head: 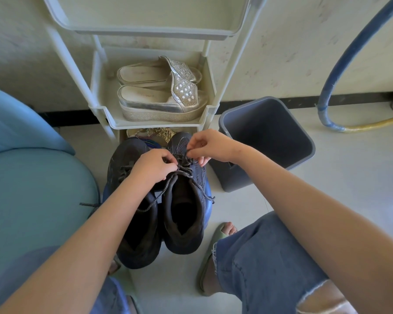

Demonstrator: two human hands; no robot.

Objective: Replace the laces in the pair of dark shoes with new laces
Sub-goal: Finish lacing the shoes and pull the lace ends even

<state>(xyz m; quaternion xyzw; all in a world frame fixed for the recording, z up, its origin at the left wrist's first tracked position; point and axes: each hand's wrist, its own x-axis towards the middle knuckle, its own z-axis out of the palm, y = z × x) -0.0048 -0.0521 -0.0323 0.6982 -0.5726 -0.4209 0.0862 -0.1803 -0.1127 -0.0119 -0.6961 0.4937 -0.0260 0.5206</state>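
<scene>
Now, left hand (153, 165): is pinching the speckled woven lace (184, 168)
Right hand (210, 146): is pinching that lace too
Shoes (197, 180): dark, mesh-textured, rounded

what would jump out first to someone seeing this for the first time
Dead centre, the left hand and right hand both pinch the grey lace on one of the dark shoes, the one nearer the bin. Just behind them, sparkly silver sandals sit on a pale rack shelf. An open grey bin stands on the floor to the right.
</scene>
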